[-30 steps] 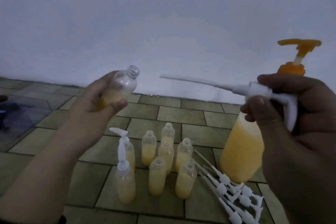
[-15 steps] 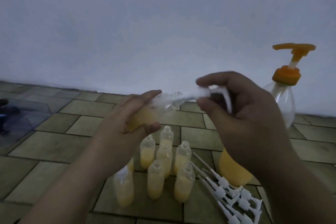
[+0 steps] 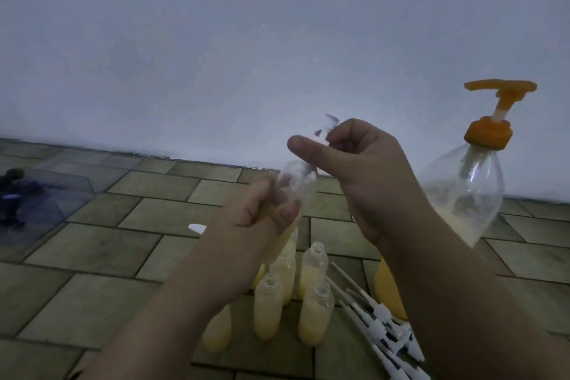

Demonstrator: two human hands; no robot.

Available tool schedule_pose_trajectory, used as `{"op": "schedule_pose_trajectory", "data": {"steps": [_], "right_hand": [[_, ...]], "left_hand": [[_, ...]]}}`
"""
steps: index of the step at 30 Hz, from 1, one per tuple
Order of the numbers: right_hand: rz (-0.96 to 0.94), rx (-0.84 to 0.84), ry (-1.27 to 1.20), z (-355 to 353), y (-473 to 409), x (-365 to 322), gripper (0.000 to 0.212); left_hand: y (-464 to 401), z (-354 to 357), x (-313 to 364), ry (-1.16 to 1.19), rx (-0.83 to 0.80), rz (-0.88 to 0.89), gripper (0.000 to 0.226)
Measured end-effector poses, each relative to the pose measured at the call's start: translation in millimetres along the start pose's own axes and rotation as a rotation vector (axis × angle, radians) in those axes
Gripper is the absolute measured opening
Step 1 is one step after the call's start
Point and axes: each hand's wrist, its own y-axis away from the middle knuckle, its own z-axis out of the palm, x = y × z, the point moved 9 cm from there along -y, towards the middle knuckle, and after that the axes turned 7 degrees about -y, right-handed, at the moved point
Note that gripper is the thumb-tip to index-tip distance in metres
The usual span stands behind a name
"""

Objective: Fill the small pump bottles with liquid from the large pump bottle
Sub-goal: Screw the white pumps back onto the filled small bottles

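My left hand (image 3: 249, 219) grips a small clear bottle (image 3: 294, 185) partly filled with yellow liquid, held tilted up to the right. My right hand (image 3: 354, 170) pinches a white pump head (image 3: 328, 129) seated at that bottle's mouth, its tube down inside the bottle. The large pump bottle (image 3: 462, 191) with an orange pump stands on the floor at the right, yellow liquid low inside it. Several small filled bottles (image 3: 268, 308) without caps stand on the tiles below my hands.
A pile of loose white pump heads with long tubes (image 3: 382, 324) lies on the tiled floor to the right of the small bottles. One small bottle with a white pump (image 3: 197, 228) peeks out behind my left wrist. A white wall runs behind. Dark objects (image 3: 15, 194) lie far left.
My hands came together: the pump's tube went into the small bottle and the head now sits at its mouth. The bottle has tipped from nearly flat to more upright.
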Motion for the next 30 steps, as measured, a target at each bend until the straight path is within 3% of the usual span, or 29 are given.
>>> {"op": "schedule_pose_trajectory", "data": {"steps": [2, 6, 11, 13, 18, 21, 25, 30], "right_hand": [[0.056, -0.026, -0.016, -0.2, -0.4, 3.7, 0.043], [0.153, -0.190, -0.337, 11.5, 2.6, 3.9, 0.032], [0.107, -0.029, -0.280, 4.8, -1.0, 13.6, 0.039], [0.130, -0.059, -0.295, 4.2, -0.3, 14.8, 0.044], [0.194, -0.152, -0.459, 13.9, 2.4, 12.8, 0.026], [0.184, -0.136, -0.412, 16.0, 1.0, 12.8, 0.037], [0.180, -0.216, -0.365, 16.9, 3.3, 5.4, 0.034], [0.175, -0.143, -0.260, 13.0, 0.5, 10.0, 0.036]], "left_hand": [[1.1, 2.1, 0.0, 0.054, -0.003, -0.023, 0.024], [3.6, 4.2, -1.6, 0.236, -0.027, -0.101, 0.025], [8.2, 13.3, -1.0, 0.341, -0.062, -0.129, 0.033], [9.0, 15.8, -2.7, 0.384, -0.070, -0.145, 0.031], [11.7, 18.5, -3.0, 0.477, -0.082, -0.188, 0.031], [13.8, 20.1, -1.5, 0.475, -0.087, -0.187, 0.029], [13.0, 14.0, -2.6, 0.501, -0.070, -0.190, 0.034], [15.7, 16.4, -3.4, 0.420, -0.082, -0.196, 0.030]]}}
